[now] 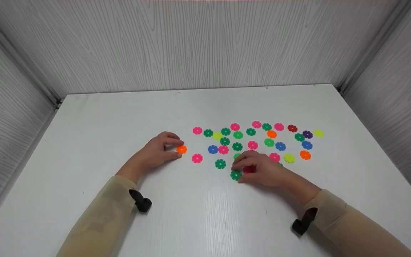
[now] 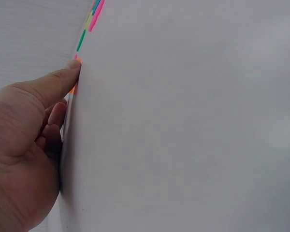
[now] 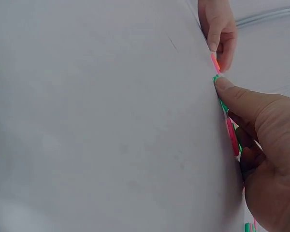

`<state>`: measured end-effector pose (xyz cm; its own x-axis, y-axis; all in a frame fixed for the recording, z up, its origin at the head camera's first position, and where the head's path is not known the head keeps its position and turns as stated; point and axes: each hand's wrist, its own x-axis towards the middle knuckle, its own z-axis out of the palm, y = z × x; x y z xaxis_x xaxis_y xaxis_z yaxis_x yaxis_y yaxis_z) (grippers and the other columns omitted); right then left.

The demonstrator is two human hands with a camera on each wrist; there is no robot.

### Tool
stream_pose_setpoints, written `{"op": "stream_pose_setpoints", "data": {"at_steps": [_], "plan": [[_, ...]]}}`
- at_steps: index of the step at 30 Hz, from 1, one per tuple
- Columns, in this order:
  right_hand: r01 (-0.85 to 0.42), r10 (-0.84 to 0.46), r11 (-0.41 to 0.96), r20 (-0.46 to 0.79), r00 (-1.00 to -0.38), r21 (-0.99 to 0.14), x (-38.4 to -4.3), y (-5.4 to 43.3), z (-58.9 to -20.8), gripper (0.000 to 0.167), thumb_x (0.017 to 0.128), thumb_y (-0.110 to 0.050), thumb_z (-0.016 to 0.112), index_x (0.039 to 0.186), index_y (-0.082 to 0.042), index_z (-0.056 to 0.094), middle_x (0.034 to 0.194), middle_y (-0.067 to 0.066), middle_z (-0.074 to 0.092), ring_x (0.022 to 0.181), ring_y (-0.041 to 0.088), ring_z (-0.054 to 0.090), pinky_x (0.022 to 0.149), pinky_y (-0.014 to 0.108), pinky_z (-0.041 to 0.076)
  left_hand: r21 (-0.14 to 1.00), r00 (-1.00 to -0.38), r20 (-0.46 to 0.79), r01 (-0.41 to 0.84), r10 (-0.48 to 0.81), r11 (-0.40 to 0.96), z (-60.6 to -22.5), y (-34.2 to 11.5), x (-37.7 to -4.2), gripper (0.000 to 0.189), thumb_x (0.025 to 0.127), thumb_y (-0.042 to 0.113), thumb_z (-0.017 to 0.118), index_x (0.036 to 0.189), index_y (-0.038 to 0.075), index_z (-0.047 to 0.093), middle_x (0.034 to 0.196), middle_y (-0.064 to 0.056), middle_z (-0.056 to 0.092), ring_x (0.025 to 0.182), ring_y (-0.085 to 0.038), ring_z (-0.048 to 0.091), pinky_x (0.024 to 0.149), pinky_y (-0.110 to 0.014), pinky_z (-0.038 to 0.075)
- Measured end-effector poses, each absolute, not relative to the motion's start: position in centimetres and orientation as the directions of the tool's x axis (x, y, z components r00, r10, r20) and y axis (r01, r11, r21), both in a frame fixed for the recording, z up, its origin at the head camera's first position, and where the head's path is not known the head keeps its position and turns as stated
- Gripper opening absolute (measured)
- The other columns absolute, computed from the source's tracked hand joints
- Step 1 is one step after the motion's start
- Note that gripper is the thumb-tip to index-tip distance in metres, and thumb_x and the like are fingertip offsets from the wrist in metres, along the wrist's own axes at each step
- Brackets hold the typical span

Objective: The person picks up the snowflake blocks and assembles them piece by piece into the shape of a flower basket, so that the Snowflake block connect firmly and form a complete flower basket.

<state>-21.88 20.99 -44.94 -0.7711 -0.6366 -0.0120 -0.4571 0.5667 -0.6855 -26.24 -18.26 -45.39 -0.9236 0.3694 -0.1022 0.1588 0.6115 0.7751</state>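
Note:
My left hand (image 1: 158, 150) pinches an orange notched plastic disc (image 1: 181, 149) by its edges between thumb and fingers, low at the table. In the left wrist view the thumb (image 2: 63, 82) covers much of that orange disc. On the right, thumb and index finger of my right hand (image 1: 262, 167) are at opposite edges of a dark green notched disc (image 1: 236, 175) and grip it. Under this palm lies a red disc (image 1: 249, 169), partly hidden by the fingers. A pink disc (image 1: 197, 158) lies between the hands, near another green disc (image 1: 220, 164).
Many flat discs of the same shape spread over the white table (image 1: 191, 217), among them a blue disc (image 1: 213, 149), a purple disc (image 1: 307, 134) and a yellow disc (image 1: 318, 133) at the far right. Wood-grain panels (image 1: 198, 46) stand behind and at both sides.

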Motion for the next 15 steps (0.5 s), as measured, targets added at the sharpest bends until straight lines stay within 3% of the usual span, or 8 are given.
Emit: {"op": "stream_pose_setpoints", "data": {"at_steps": [10, 15], "plan": [[-0.435, -0.639, 0.555, -0.029, -0.769, -0.71, -22.06, 21.33, -44.94, 0.044, 0.084, -0.028, 0.093, 0.125, -0.031, 0.077, 0.132, -0.008, 0.064, 0.13, 0.02, 0.054, 0.09, 0.032, 0.06, 0.769, -0.926, -0.083, 0.175, 0.367, 0.615, -45.66, -18.02, -26.18, 0.029, 0.099, 0.023, 0.076, 0.128, 0.022, 0.075, 0.146, -0.001, 0.052, 0.141, -0.028, 0.044, 0.118, -0.05, 0.041], [-0.412, -0.615, 0.566, -0.033, -0.788, -0.714, -21.91, 20.97, -45.0, 0.047, 0.082, -0.027, 0.094, 0.124, -0.034, 0.074, 0.129, -0.009, 0.063, 0.126, 0.019, 0.055, 0.089, 0.034, 0.061, 0.809, -0.942, -0.08, 0.13, 0.327, 0.574, -45.58, -17.92, -25.85, 0.028, 0.098, 0.02, 0.077, 0.125, 0.024, 0.076, 0.136, 0.002, 0.06, 0.131, -0.026, 0.052, 0.114, -0.046, 0.046]]}}
